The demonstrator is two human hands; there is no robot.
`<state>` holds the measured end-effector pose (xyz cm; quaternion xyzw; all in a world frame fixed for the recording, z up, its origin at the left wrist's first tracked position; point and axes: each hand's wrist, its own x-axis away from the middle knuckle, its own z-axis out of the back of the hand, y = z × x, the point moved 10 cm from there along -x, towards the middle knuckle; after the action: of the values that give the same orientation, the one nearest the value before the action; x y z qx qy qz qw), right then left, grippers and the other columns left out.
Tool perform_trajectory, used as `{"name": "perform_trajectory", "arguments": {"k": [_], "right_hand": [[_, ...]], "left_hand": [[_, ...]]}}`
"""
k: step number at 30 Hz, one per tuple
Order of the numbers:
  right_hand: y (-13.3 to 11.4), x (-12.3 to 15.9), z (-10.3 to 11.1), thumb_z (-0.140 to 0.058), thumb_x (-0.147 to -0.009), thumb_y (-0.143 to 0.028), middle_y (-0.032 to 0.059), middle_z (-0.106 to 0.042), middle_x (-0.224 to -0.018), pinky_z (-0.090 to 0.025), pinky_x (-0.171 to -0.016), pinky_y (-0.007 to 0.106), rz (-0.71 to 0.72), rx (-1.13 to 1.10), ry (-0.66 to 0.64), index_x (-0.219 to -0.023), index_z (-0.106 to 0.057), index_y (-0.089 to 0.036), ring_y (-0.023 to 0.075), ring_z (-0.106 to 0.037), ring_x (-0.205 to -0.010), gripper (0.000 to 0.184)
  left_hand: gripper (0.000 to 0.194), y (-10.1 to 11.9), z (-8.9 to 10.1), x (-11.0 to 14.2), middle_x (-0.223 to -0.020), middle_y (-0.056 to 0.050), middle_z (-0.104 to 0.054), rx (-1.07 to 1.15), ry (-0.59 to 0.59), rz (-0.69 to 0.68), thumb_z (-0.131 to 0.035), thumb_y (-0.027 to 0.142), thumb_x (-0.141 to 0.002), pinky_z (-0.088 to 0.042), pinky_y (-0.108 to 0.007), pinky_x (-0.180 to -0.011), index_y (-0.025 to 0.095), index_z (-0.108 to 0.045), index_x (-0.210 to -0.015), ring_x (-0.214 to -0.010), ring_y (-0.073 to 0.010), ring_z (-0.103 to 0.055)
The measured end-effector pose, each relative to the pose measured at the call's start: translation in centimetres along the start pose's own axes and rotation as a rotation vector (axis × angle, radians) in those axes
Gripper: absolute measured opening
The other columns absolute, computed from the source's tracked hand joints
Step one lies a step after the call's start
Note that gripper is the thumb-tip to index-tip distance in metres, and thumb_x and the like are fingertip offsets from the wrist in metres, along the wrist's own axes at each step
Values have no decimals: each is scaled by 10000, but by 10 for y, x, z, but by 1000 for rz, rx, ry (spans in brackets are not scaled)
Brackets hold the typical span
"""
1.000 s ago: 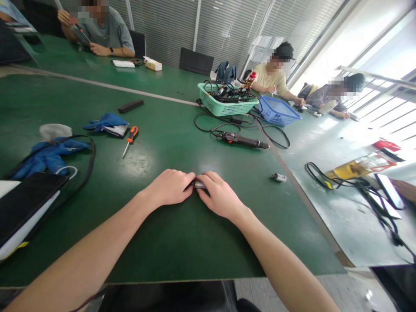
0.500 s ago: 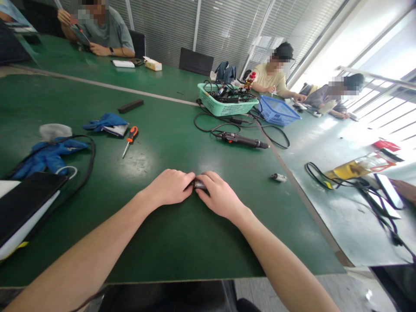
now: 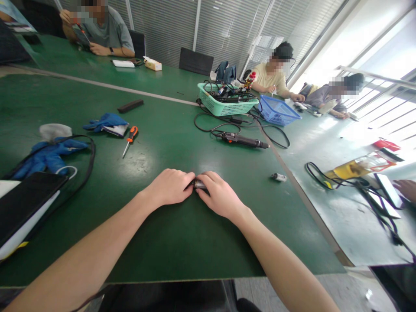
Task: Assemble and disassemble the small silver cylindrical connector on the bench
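Observation:
Just in front of me, both hands meet at a small silver cylinder (image 3: 199,185) with a dark end, which looks like a small motor. My left hand (image 3: 172,186) has its fingers closed round the dark left end. Over the silver right part, my right hand (image 3: 219,193) is closed with the thumb on the near side. The fingers hide much of the piece. A similar silver cylinder (image 3: 278,177) lies on the green table (image 3: 182,247) to the right. Farther off lies a black electric screwdriver (image 3: 243,140) with a cord.
On the left are an orange-handled screwdriver (image 3: 130,141), blue gloves (image 3: 52,154), a black phone-like slab (image 3: 29,208) and a cable. A green basket (image 3: 227,106) full of tools and a blue basket (image 3: 279,112) stand ahead. A bottle (image 3: 354,169) lies right. Other people sit around the table.
My hands and the cylinder have hardly moved. At the right edge, another person's hand has shifted slightly.

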<state>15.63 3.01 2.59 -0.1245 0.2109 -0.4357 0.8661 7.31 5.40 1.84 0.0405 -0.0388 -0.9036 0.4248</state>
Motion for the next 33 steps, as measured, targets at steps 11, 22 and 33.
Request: {"name": "perform_trajectory", "arguments": {"k": [11,22,33], "right_hand": [[1,0,0,-531,-948,-228,94,-592,-1144,-504,-958,395,-2,6,3,-1225,-541,-218,236,-564,-1077,277],[3,0,-1,-533,-947,-231,93,-597,-1140,-512,-936,391,-16,15,2,-1218,-545,-220,234,-571,-1068,271],[3,0,-1,-547,-937,-222,88,-597,-1125,-513,-928,387,-19,7,12,-1204,-553,-229,229,-574,-1058,267]], "left_hand": [[238,0,3,0,-850,-74,-710,-34,11,18,-403,359,-934,-451,-329,-636,206,-586,-933,-765,-239,-679],[241,2,3,1,-846,-67,-709,-37,20,-1,-393,350,-939,-446,-329,-619,206,-584,-915,-746,-237,-676],[234,1,2,1,-861,-71,-717,-23,10,18,-408,340,-930,-463,-334,-658,207,-600,-940,-766,-232,-680]]}}
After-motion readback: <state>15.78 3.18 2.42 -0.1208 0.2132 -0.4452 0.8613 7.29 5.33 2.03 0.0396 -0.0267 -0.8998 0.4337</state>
